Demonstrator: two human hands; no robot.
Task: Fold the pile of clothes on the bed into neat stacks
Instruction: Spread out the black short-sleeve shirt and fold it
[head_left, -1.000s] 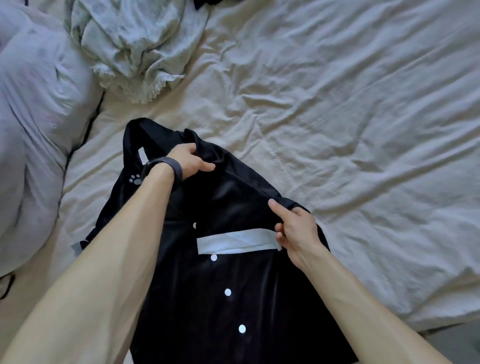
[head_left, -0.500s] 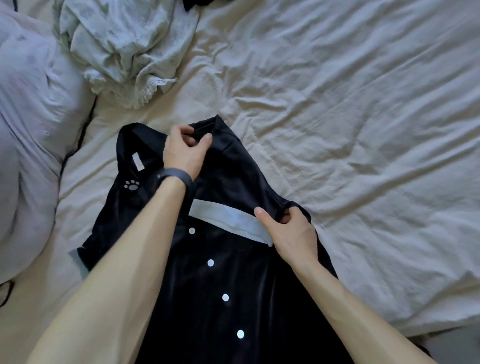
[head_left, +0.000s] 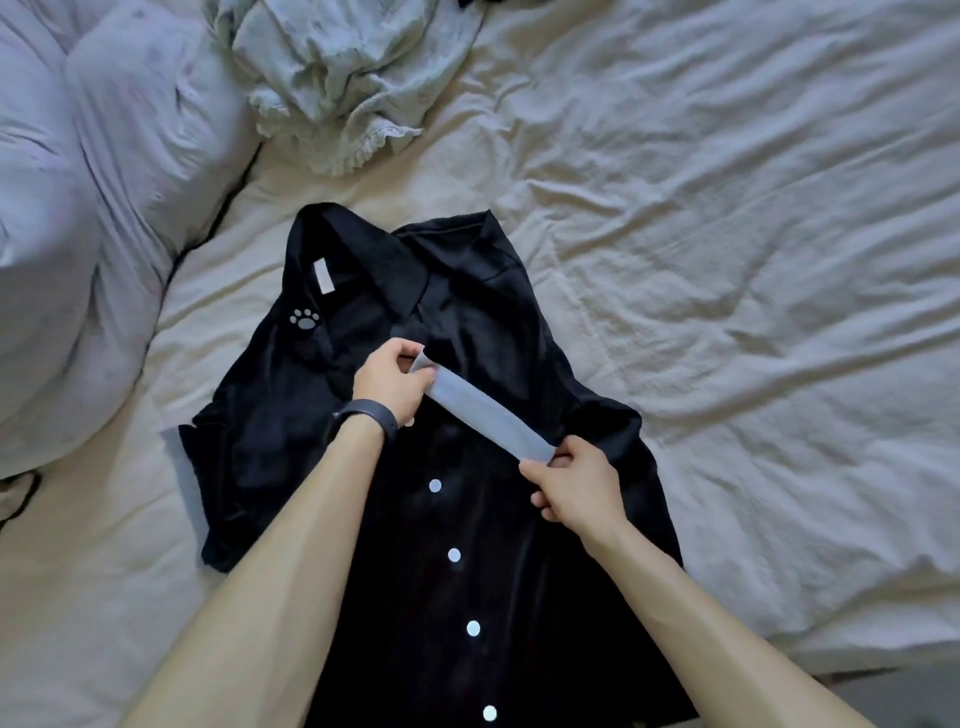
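Bed (head_left: 727, 260) holds shirt (head_left: 467, 312), left hand (head_left: 389, 382) and right hand (head_left: 576, 483) pinching band (head_left: 483, 410).

left hand (head_left: 387, 382): left the collar (head_left: 395, 270), now pinches one end of the pale band (head_left: 483, 410) | right hand (head_left: 576, 483): shifted to the band's other end (pinching it too) | collar: released, lies spread flat | band: pulled taut between both hands

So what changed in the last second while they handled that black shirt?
The left hand let go of the collar, came down and now pinches one end of the pale band. The right hand kept its grip at the other end, so the band stretches between them. The black shirt and the crumpled pale garment stayed where they were on the bed.
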